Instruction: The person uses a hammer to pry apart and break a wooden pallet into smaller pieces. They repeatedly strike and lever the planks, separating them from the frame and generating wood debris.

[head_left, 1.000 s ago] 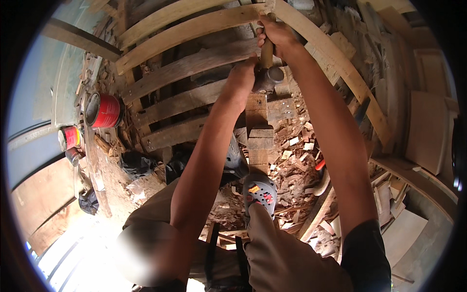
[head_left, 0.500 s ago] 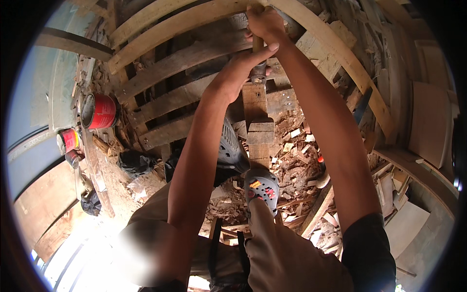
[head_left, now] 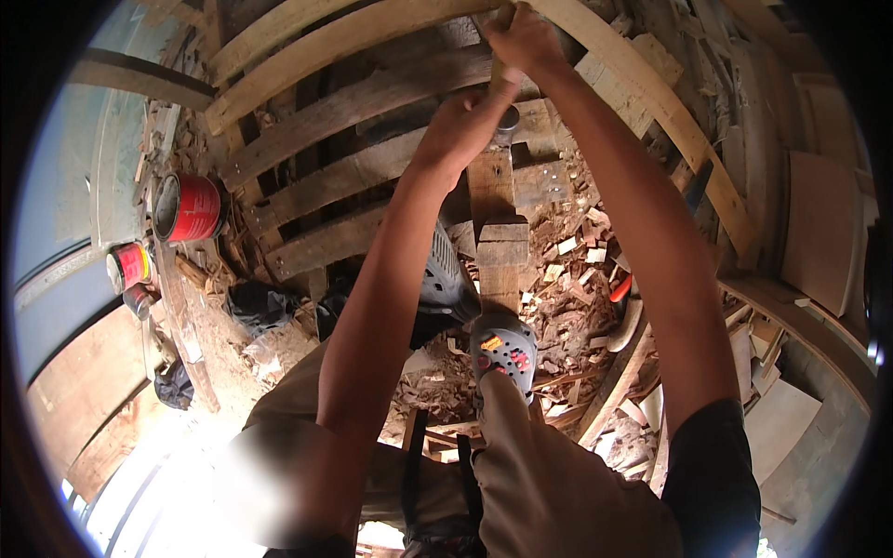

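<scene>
Both arms stretch out toward a slatted wooden pallet. My right hand (head_left: 528,42) is wrapped round the upper part of a wooden-handled tool (head_left: 503,19). My left hand (head_left: 467,126) closes round the same tool lower down, its fingers partly hidden. A dark round metal end (head_left: 507,121) shows just beyond the left hand; the exact kind of tool cannot be made out. Below that end lies a wooden board (head_left: 490,181), with a short wood block (head_left: 503,244) further down it. My foot in a grey clog (head_left: 503,349) rests at the board's near end.
The pallet slats (head_left: 321,200) spread to the left with gaps between them. A red can (head_left: 195,209) and a smaller can (head_left: 132,265) stand at the left. Wood chips (head_left: 577,270) litter the ground, with a red-orange object (head_left: 621,289) among them. Boards (head_left: 823,242) lean at the right.
My left hand has shifted up the tool and closed round its handle. The tool's metal end has moved slightly up and to the right, away from the board. My right hand moves slightly right.
</scene>
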The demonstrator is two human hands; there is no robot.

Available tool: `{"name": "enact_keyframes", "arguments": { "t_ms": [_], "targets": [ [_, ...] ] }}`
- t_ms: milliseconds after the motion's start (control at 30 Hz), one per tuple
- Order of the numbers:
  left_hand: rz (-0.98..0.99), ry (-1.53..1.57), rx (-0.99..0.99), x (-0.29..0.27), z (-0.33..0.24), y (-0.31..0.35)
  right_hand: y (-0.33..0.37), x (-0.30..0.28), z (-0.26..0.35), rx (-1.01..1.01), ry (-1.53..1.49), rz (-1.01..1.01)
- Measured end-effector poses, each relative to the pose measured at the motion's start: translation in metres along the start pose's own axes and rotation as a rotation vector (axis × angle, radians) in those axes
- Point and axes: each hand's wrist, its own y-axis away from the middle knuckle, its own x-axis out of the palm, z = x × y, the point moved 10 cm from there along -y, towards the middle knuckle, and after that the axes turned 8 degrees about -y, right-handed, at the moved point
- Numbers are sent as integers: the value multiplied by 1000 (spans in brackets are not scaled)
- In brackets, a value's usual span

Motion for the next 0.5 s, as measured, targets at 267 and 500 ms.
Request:
{"name": "enact_keyframes", "arguments": {
  "t_ms": [267,500],
  "targets": [
    [-559,-270,68,-5,63,63,30,-15,-40,113,-642,-114],
    [-438,-182,66,11,100,42,89,-64,-7,-46,-772,-114]
  ]
}}
